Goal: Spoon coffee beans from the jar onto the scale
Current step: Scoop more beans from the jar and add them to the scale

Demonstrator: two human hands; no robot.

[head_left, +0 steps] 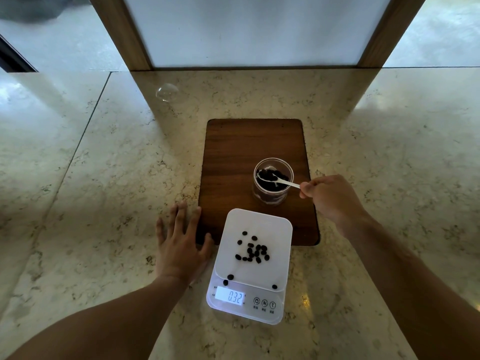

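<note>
- Coffee beans (pixel 253 252) scattered on the white platform of the scale (pixel 275 227), most in a loose cluster near its middle, three strays along the near edge just above the display.
- More beans heaped in the bowl of a white spoon (pixel 272 177), held at the mouth of the clear jar (pixel 273 181); whether the bowl touches the beans below is hard to tell.
- Jar upright, open-topped, dark with beans inside, standing on the right half of a dark wooden board (pixel 233 152).
- Right hand (pixel 328 194) to the right of the jar, grip pinched shut on the spoon's thin handle at its far end.
- Left hand (pixel 180 242) flat on the marble desk (pixel 104 178), fingers spread apart, holding nothing, thumb beside the board's near left corner and just left of the scale.
- Scale partly on the board's near edge, partly on the desk, lit display reading 0.32, three round buttons to its right.
- Clear dome-shaped object (pixel 167 92), perhaps a lid, lying well apart at the far left of the desk.
</note>
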